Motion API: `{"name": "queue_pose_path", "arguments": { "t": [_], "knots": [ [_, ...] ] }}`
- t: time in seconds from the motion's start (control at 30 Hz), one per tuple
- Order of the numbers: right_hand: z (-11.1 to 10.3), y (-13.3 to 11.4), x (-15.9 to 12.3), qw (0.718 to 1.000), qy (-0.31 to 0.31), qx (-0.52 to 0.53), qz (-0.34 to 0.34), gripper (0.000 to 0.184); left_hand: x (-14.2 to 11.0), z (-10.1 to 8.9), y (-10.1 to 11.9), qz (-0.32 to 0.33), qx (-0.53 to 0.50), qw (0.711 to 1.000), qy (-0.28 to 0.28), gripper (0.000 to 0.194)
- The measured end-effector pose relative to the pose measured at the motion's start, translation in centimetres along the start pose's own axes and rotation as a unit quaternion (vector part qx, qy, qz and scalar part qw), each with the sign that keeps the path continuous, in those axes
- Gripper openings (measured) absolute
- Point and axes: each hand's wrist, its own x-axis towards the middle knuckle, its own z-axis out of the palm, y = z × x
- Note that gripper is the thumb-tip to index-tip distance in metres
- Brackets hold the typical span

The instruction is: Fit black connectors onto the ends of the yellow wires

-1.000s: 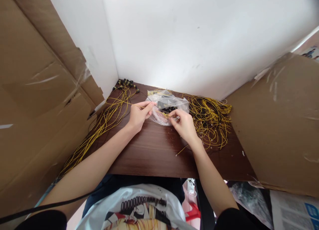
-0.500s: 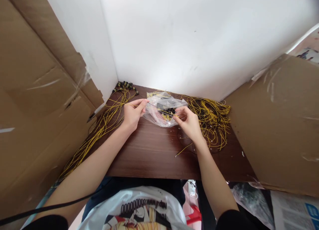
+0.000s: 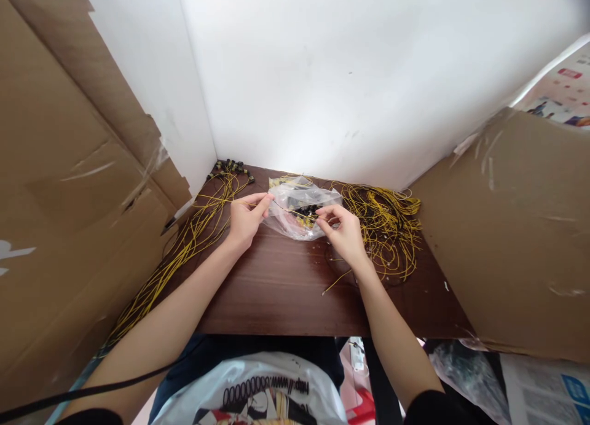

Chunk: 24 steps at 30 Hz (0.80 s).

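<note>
My left hand and my right hand each pinch one end of a thin yellow wire stretched between them over the dark wooden table. Behind the wire lies a clear plastic bag with small black parts inside. A tangled heap of yellow wires sits right of my right hand. A long bundle of yellow wires with black end pieces lies left of my left hand, running off the table's left edge.
Cardboard sheets stand at the left and right of the table. White walls close the back corner. A loose yellow wire piece lies near my right wrist. Bags and papers lie on the floor at bottom right.
My left hand drew a little to the left and both hands moved slightly, so the wire stretched out between them. The view has tilted a bit.
</note>
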Motion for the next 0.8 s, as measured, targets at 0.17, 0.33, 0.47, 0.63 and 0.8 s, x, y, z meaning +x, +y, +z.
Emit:
{"name": "queue_pose_path", "arguments": {
  "t": [0.17,0.33,0.47,0.63,0.8],
  "knots": [
    [0.6,0.2,-0.2,1.0,-0.01,0.007,-0.006,0.011,-0.2,0.1,-0.3,0.0,0.022,0.999,-0.028,0.025],
    [0.7,0.4,-0.2,1.0,-0.004,0.007,0.01,0.012,-0.2,0.0,-0.4,0.002,0.025,0.999,-0.042,0.024],
    [1.0,0.7,-0.3,0.998,-0.009,0.053,0.033,0.014,-0.3,0.1,-0.4,0.006,0.031,0.998,-0.053,0.024],
    [1.2,0.7,-0.4,0.995,-0.024,0.084,0.053,0.018,-0.3,0.1,-0.4,0.004,0.036,0.998,-0.059,0.024],
    [1.0,0.5,-0.4,0.997,-0.021,0.063,0.042,0.019,-0.2,0.1,-0.4,0.003,0.027,0.998,-0.059,0.023]
  ]
}}
